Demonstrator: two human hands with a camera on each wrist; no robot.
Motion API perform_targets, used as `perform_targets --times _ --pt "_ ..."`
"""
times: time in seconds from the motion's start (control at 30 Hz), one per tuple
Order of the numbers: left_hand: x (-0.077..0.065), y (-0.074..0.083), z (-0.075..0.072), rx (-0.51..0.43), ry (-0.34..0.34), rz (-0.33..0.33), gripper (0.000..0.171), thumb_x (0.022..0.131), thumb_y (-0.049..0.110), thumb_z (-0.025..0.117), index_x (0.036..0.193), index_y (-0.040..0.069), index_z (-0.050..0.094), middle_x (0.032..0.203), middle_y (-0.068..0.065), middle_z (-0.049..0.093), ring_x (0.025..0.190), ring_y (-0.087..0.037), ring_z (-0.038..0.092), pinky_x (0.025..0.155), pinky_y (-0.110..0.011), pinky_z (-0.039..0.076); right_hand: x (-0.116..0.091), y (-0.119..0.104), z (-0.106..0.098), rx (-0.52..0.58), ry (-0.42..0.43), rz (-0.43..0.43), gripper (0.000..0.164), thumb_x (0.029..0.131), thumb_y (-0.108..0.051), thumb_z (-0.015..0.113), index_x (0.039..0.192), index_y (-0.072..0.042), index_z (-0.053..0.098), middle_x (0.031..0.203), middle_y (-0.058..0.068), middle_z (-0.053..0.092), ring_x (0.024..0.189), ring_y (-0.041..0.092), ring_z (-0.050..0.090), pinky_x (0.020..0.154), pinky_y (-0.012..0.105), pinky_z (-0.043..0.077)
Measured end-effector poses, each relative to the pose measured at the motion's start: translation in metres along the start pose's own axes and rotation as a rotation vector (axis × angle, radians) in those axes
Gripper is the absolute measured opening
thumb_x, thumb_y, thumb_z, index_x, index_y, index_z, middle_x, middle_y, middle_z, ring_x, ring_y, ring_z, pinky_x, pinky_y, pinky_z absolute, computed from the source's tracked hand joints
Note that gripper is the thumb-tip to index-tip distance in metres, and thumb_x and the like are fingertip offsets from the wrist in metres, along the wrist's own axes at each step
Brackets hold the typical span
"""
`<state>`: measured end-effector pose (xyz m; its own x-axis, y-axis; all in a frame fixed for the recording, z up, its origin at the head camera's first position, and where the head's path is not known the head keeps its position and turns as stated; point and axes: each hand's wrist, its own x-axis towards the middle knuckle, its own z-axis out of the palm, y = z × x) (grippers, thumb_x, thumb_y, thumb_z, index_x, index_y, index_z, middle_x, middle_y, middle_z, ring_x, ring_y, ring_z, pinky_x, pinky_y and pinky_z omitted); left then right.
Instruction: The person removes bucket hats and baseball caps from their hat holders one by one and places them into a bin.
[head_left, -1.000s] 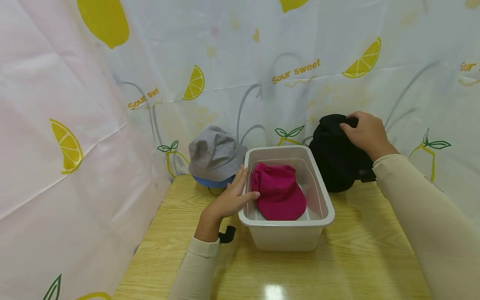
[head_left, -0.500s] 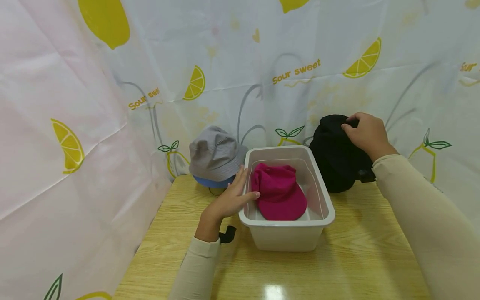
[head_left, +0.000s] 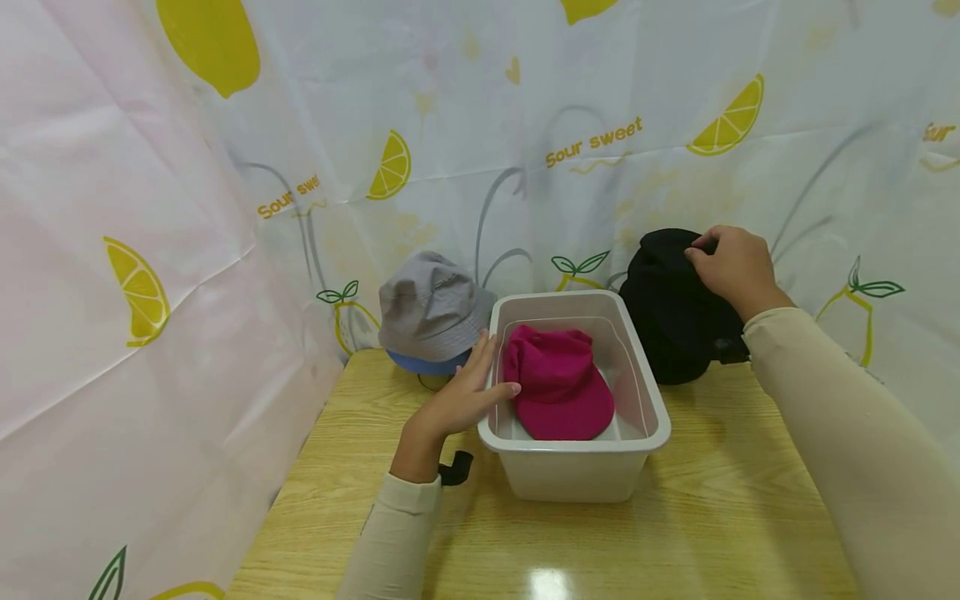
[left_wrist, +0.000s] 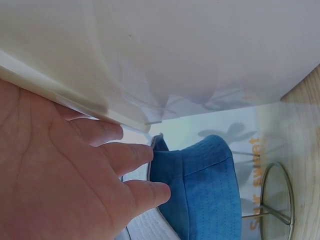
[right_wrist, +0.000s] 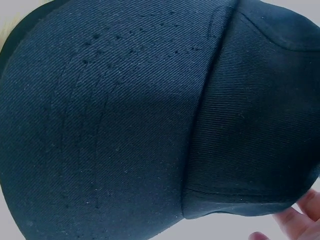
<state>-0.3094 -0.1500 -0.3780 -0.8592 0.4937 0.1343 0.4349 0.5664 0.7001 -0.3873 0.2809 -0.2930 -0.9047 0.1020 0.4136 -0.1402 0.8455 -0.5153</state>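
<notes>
A magenta cap (head_left: 558, 387) lies inside a pale plastic bin (head_left: 573, 475). My left hand (head_left: 455, 404) rests against the bin's left side, fingers extended along the outside and thumb over the rim. At the bin's right is a black cap (head_left: 671, 317); its brim and crown fill the right wrist view. My right hand (head_left: 738, 271) pinches the crown near its top, with fingertips (right_wrist: 294, 222) partly hidden behind the cloth. Left of the bin, a grey bucket hat (head_left: 431, 304) sits over a blue hat (left_wrist: 212, 185), just beyond my left fingertips.
The wooden table (head_left: 360, 442) ends at a hanging lemon-print cloth (head_left: 450, 100) behind and on the left. A wire stand (left_wrist: 277, 195) shows beneath the hats on the left. The bin stands between both groups of headwear.
My right thumb and fingertips have drawn slightly closer together at the black cap's crown. The left hand, the bin and the hats stay where they were.
</notes>
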Motion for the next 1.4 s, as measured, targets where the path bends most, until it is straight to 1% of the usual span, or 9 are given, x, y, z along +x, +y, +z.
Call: perform_targets --times 0.07,0.17,0.27,0.37,0.6,0.7,1.13,1.3,1.4 --pt "-0.001 0.0 0.0 0.001 0.003 0.003 0.089 0.101 0.043 0.056 0.168 0.016 0.003 0.175 -0.011 -0.012 0.162 -0.029 -0.01 0.123 -0.069 -0.006 0.0 0.0 0.0 0.004 0.002 0.008 0.044 0.105 -0.034 0.055 0.125 0.005 0.064 0.129 0.036 0.061 0.117 0.056 0.053 0.1 0.068 0.042" --pt "0.0 -0.001 0.0 0.009 0.002 -0.003 0.091 0.1 0.047 0.056 0.168 0.017 0.003 0.175 -0.01 -0.012 0.162 -0.028 -0.01 0.123 -0.069 -0.006 0.001 0.0 0.0 0.013 -0.004 0.027 0.049 0.105 -0.035 0.055 0.134 0.004 0.058 0.133 0.035 0.059 0.12 0.056 0.051 0.103 0.068 0.04" --pt "0.0 -0.001 0.0 0.014 -0.001 -0.006 0.093 0.099 0.052 0.055 0.168 0.018 0.003 0.175 -0.01 -0.012 0.162 -0.027 -0.01 0.124 -0.067 -0.006 0.001 0.0 0.0 0.008 -0.019 0.039 0.056 0.105 -0.036 0.054 0.146 0.001 0.051 0.142 0.035 0.054 0.127 0.057 0.047 0.108 0.068 0.037" --pt "-0.001 0.0 0.0 0.01 -0.004 -0.007 0.094 0.099 0.055 0.054 0.168 0.019 0.003 0.175 -0.009 -0.012 0.162 -0.026 -0.01 0.125 -0.066 -0.006 0.001 -0.001 -0.001 -0.008 -0.025 0.025 0.057 0.106 -0.034 0.054 0.151 0.002 0.049 0.146 0.035 0.051 0.131 0.058 0.045 0.111 0.069 0.035" --pt "0.0 0.001 0.0 0.005 -0.005 -0.009 0.094 0.099 0.056 0.054 0.168 0.019 0.002 0.175 -0.008 -0.012 0.162 -0.025 -0.01 0.125 -0.066 -0.006 0.0 -0.002 -0.002 -0.031 0.028 -0.015 0.044 0.105 -0.028 0.058 0.137 0.002 0.062 0.135 0.034 0.06 0.127 0.056 0.049 0.111 0.068 0.036" --pt "0.0 0.001 0.0 0.004 -0.005 -0.008 0.094 0.099 0.056 0.054 0.168 0.02 0.002 0.175 -0.008 -0.012 0.162 -0.025 -0.01 0.125 -0.066 -0.006 0.0 0.0 -0.002 -0.029 0.043 -0.022 0.041 0.105 -0.027 0.06 0.133 0.002 0.065 0.132 0.034 0.062 0.124 0.056 0.051 0.109 0.068 0.037" --pt "-0.001 0.003 0.0 -0.004 -0.004 -0.008 0.093 0.099 0.054 0.054 0.168 0.018 0.003 0.175 -0.008 -0.012 0.162 -0.025 -0.011 0.124 -0.066 -0.007 0.002 -0.002 -0.01 -0.036 0.129 -0.055 0.035 0.104 -0.028 0.062 0.123 -0.001 0.074 0.123 0.031 0.069 0.116 0.056 0.057 0.1 0.067 0.043" --pt "-0.001 0.002 0.0 0.002 -0.002 -0.006 0.092 0.1 0.049 0.055 0.168 0.016 0.002 0.175 -0.009 -0.012 0.162 -0.025 -0.01 0.124 -0.066 -0.006 0.004 -0.005 -0.013 -0.033 0.152 -0.065 0.034 0.103 -0.027 0.063 0.122 -0.001 0.075 0.121 0.03 0.069 0.117 0.055 0.058 0.1 0.067 0.043" --pt "-0.001 0.002 0.0 0.001 -0.002 -0.004 0.093 0.1 0.05 0.055 0.168 0.016 0.002 0.175 -0.009 -0.012 0.162 -0.025 -0.01 0.124 -0.067 -0.007 0.005 -0.005 -0.015 -0.034 0.156 -0.062 0.036 0.104 -0.028 0.061 0.124 -0.001 0.074 0.122 0.031 0.069 0.117 0.056 0.057 0.101 0.067 0.042"
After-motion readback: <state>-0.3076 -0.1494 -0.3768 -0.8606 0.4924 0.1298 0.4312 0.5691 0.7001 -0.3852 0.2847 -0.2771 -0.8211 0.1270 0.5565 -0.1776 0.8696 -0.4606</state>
